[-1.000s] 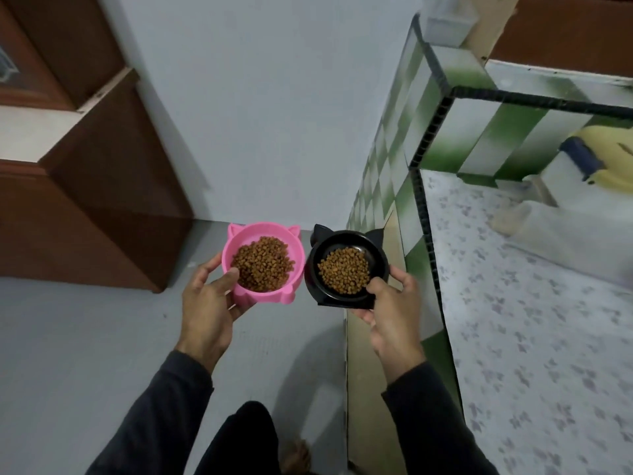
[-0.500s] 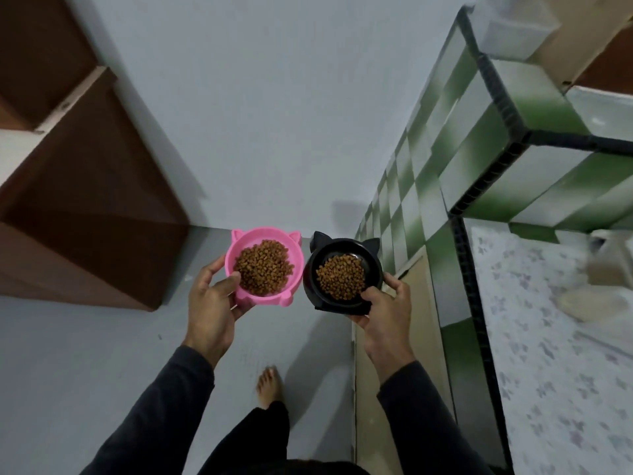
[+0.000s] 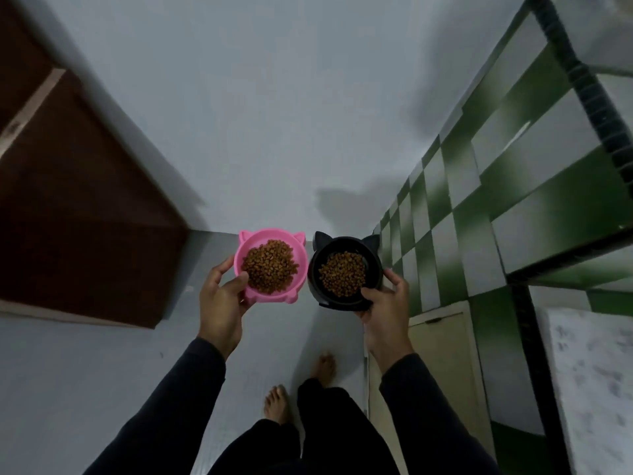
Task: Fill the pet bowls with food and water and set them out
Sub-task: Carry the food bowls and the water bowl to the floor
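A pink cat-eared bowl (image 3: pixel 251 243) full of brown kibble is held up in front of me by my left hand (image 3: pixel 222 296), thumb over its near rim and fingers underneath. Right beside it, my right hand (image 3: pixel 387 306) grips a black cat-eared bowl (image 3: pixel 371 265) with a smaller heap of kibble, thumb on the near rim. The two bowls almost touch, both level, above the grey floor.
A green-and-white tiled counter (image 3: pixel 513 186) runs along the right, with a cream cabinet door (image 3: pixel 442 358) under it. A dark brown wooden door (image 3: pixel 78 214) stands at the left. A pale wall is ahead. My bare feet (image 3: pixel 279 402) are on the grey floor (image 3: pixel 68 389).
I have stepped forward along the counter toward the wall, and the worktop has slid out of view to the right. Both bowls stay side by side in the same grips.
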A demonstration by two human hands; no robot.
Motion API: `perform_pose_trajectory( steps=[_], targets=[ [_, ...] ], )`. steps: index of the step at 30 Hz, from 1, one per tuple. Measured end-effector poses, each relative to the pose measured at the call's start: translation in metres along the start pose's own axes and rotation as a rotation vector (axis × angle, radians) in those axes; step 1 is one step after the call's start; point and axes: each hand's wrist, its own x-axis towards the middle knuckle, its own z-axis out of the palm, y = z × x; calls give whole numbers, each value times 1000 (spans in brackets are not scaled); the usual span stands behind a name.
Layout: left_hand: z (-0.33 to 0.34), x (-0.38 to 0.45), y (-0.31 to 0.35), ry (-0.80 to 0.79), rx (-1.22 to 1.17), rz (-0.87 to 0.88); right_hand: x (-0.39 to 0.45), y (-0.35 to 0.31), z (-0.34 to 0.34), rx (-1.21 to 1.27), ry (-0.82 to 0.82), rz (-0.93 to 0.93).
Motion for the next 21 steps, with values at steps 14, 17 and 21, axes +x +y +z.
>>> perform_pose_trajectory(
  steps=[14, 17, 21],
  targets=[
    [43, 172, -61, 51, -35, -58, 183, 37, 39, -16, 49, 60],
    [42, 213, -89, 53, -14, -64, 224, 62, 43, -2, 69, 70],
    [40, 268, -131, 49, -3, -60, 282, 103, 42, -1, 83, 83]
  ],
)
